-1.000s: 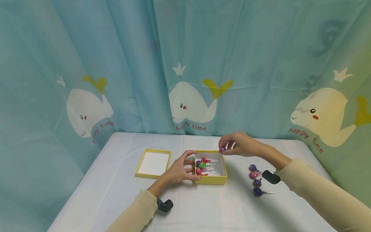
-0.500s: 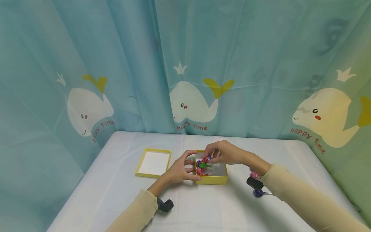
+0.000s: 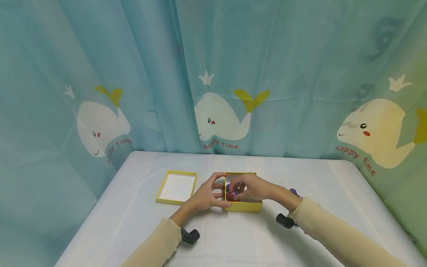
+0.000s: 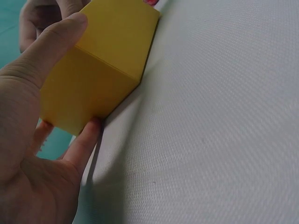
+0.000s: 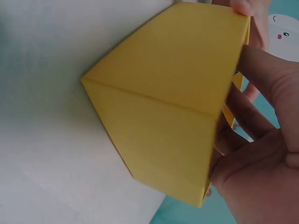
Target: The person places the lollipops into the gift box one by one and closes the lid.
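A yellow open box (image 3: 243,206) stands mid-table with wrapped lollipops inside at its left end. My left hand (image 3: 204,195) holds the box's left side, thumb at the front corner and index finger at the back corner. In the left wrist view, the left thumb (image 4: 60,37) lies along the box's yellow wall (image 4: 100,70). My right hand (image 3: 255,186) reaches down into the box and pinches a purple lollipop (image 3: 234,194) by its head. Its fingers go over the box rim in the right wrist view, where the lollipop is mostly hidden.
A yellow-edged lid (image 3: 176,187), white inside, lies left of the box. Right of the box, a purple lollipop (image 3: 293,191) shows past the right forearm, which covers others. A blue-green curtain (image 3: 160,74) with whale prints hangs behind the white table (image 3: 220,244).
My right hand has carried a lollipop from above the box's back right corner down into its left part. The left hand has kept its hold on the box.
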Motion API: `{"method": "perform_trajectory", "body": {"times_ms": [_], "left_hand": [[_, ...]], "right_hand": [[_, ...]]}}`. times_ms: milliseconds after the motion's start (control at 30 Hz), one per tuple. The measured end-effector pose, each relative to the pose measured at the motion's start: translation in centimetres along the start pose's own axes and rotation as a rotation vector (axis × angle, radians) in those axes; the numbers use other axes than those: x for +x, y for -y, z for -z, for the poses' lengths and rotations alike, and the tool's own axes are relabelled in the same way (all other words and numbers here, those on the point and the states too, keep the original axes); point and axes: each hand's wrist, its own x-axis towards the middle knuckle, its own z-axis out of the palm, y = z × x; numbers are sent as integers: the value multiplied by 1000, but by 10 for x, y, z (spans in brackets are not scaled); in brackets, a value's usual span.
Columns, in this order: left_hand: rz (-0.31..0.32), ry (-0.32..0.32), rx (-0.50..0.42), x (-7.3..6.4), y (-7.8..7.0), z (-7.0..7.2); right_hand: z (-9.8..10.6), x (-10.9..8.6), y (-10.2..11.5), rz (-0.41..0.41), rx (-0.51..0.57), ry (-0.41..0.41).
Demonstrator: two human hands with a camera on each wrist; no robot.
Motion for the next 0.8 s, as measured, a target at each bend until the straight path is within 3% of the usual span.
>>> {"method": "perform_trajectory", "body": {"times_ms": [800], "left_hand": [[21,4,4,-1,-3,0]], "right_hand": [[-11,0,6,-29,-87,16]]}}
